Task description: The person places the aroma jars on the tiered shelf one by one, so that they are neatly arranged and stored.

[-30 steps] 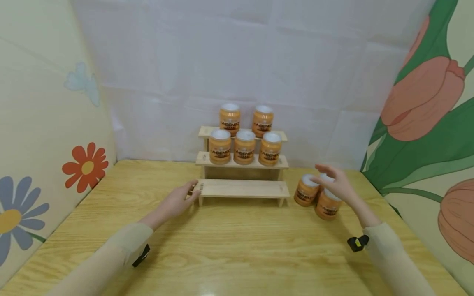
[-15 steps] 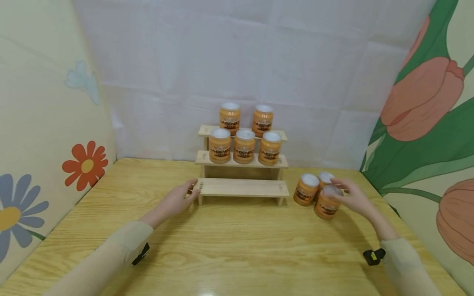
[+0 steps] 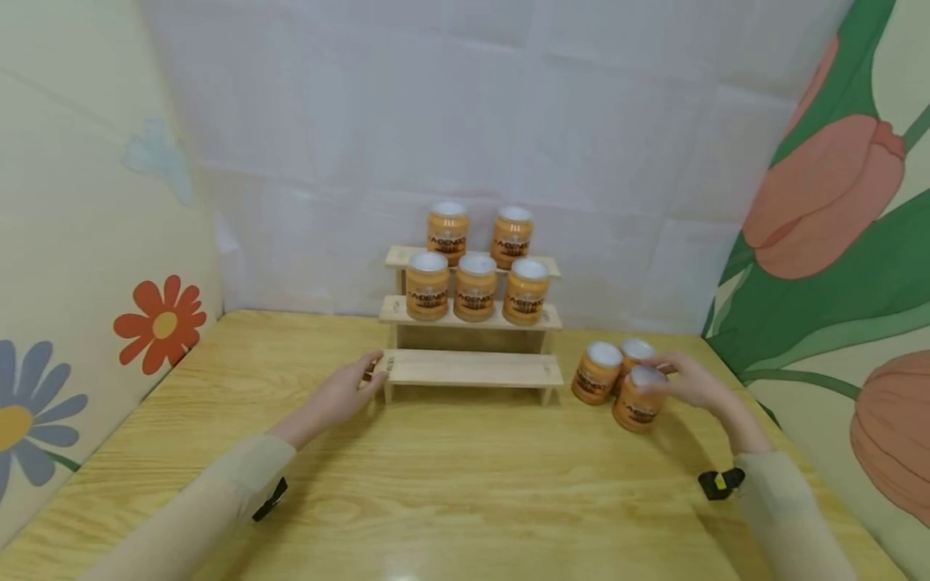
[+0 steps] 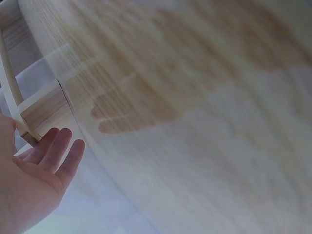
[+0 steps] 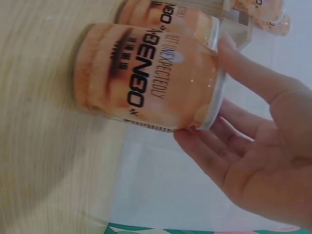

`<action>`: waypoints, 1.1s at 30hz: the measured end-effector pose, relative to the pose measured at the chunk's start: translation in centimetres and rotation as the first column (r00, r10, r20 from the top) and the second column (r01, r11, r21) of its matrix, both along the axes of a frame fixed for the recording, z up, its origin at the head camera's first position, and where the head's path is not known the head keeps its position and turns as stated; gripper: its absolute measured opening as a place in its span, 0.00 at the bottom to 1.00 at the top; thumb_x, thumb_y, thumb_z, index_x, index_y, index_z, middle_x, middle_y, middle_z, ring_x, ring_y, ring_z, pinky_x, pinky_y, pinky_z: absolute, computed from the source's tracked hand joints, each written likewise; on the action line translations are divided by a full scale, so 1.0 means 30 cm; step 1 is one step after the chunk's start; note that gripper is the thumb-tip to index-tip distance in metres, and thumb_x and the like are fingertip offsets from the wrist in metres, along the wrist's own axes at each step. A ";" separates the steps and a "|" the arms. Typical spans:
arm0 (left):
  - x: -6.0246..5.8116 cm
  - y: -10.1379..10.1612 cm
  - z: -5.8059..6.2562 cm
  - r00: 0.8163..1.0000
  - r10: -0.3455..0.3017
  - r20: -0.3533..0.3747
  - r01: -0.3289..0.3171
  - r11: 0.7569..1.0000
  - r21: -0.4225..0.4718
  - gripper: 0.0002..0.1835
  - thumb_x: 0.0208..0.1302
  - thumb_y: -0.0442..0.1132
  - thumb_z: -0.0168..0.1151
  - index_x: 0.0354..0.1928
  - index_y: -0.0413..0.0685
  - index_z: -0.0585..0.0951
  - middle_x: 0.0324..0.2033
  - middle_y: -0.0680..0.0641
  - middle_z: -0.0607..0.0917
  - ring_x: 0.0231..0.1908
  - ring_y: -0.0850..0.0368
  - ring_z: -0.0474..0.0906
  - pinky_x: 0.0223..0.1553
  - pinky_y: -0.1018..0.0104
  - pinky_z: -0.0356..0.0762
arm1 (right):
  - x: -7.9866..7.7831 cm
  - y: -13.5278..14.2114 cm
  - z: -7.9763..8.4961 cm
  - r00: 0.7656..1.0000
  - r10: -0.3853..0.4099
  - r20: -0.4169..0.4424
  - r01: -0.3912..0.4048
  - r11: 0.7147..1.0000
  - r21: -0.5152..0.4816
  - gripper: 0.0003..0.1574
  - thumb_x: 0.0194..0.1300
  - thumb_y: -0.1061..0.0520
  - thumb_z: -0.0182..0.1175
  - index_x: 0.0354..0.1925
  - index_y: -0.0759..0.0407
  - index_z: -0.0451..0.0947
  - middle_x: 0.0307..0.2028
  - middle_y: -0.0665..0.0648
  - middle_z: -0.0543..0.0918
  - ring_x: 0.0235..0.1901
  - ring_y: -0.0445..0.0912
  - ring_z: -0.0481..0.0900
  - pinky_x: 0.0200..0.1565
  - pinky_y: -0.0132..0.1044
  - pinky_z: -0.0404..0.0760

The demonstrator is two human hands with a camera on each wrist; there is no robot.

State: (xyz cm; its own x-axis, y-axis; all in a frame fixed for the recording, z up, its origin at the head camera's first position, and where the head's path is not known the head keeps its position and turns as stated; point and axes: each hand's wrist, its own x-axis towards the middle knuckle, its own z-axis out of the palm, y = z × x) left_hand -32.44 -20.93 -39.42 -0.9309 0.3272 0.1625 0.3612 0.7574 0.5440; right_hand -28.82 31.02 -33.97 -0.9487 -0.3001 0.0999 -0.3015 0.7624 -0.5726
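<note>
Three orange jars stand in a close cluster at the right hand [image 3: 686, 381], which grips the near jar [image 3: 639, 411] by its white lid, the thumb on one side and the fingers on the other. That jar is upright on the tabletop [image 3: 436, 484], below the hand's fingertips. The left jar [image 3: 594, 383] is to the left of the right hand, and the back jar [image 3: 635, 352] is just beyond its fingertips; whether they touch it cannot be told.

The left hand [image 3: 337, 397] has its fingers loosely extended at the near left end of a wooden rack [image 3: 472, 369], touching the end of the lowest step. Up and to the right of this hand, three more jars [image 3: 475, 290] line the middle step, and farther up, two upper jars [image 3: 513, 238] are on the top step. Beyond both hands hangs a pale backdrop [image 3: 349, 145].
</note>
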 end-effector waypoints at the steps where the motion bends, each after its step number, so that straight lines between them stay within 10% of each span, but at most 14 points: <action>1: 0.001 0.000 0.000 1.000 0.002 0.000 -0.002 1.000 -0.002 0.31 0.73 0.49 0.44 0.69 0.33 0.57 0.57 0.28 0.72 0.54 0.36 0.73 0.52 0.43 0.73 | -0.004 -0.001 0.003 1.000 0.005 0.015 -0.005 1.000 -0.001 0.35 0.59 0.52 0.66 0.58 0.73 0.71 0.55 0.74 0.73 0.53 0.69 0.71 0.48 0.56 0.77; 33: 0.002 0.003 0.013 1.000 0.001 0.019 -0.001 1.000 -0.031 0.32 0.74 0.48 0.44 0.69 0.32 0.56 0.59 0.28 0.70 0.55 0.36 0.73 0.52 0.44 0.74 | 0.029 -0.099 -0.049 0.999 -0.028 0.037 0.031 0.996 -0.085 0.36 0.57 0.45 0.67 0.55 0.65 0.71 0.54 0.69 0.74 0.53 0.63 0.73 0.42 0.43 0.80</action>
